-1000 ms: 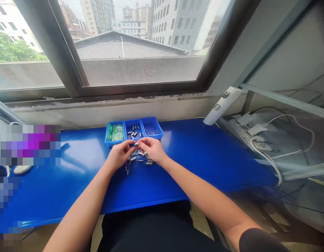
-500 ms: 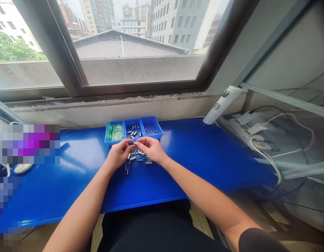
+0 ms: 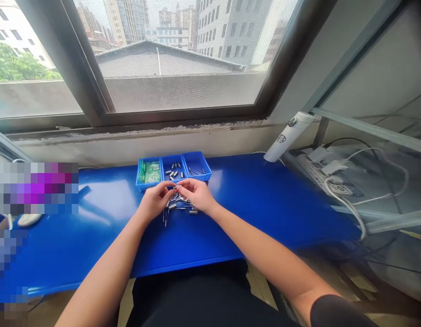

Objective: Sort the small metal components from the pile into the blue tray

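Fingertips pinched together, my left hand (image 3: pixel 155 199) and my right hand (image 3: pixel 198 196) meet over the table and share a small metal cylinder (image 3: pixel 177 187), mostly hidden by the fingers. Below them lies a loose pile of thin metal rods (image 3: pixel 177 208) and short silvery cylinders (image 3: pixel 193 212), partly covered by my hands. Just beyond my fingers stands a blue three-part tray (image 3: pixel 200 179). Its left part has small pieces in green plastic bags (image 3: pixel 151 172), the middle several short metal cylinders (image 3: pixel 175 174), the right a few thin dark rods (image 3: pixel 197 171).
The table top (image 3: pixel 265 204) is glossy blue. A white bottle (image 3: pixel 288 137) leans at the back right, near a power strip (image 3: pixel 336 185) and white cables (image 3: pixel 370 195). A metal frame runs along the right side. At the left, a blurred-out patch hides things beside a whitish object (image 3: pixel 29 220).
The cylinder between my fingertips has turned slightly and shows less of its bright side. My hands have shifted only a little; the tray and pile look the same.
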The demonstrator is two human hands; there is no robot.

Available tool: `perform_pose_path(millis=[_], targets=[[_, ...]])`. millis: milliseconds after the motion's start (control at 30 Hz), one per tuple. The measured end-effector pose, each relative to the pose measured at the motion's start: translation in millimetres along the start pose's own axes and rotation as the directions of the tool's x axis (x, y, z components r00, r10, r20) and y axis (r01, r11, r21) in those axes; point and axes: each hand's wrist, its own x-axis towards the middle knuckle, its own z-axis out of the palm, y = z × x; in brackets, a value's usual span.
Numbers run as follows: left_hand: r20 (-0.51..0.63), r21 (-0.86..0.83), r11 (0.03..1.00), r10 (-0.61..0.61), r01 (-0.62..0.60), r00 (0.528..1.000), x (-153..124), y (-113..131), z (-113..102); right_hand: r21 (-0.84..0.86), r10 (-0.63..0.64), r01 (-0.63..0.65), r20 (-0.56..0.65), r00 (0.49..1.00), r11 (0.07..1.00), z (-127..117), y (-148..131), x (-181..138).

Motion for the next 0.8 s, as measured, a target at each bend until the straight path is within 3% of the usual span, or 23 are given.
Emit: perform_pose_path(millis=[267,567,800], targets=[[0.033,0.093,0.996,-0.014,0.011,0.999,0.9,-1.8,-4.3,-0.034,-0.027,0.027,0.013,1.000,0.999,1.0,2.1,-1.5],[-0.023,0.017,1.000,0.008,-0.008,1.000,0.1,1.6,-0.2,0.005,0.008,-0.007,-0.020,1.000,1.000,0.7,-2.5,-0.3],[0.015,0.044,0.999,-0.005,0.004,1.000,0.4,0.5,-2.7,-0.033,-0.048,0.048,0.012,0.999,0.998,-1.1,0.3,-1.6]])
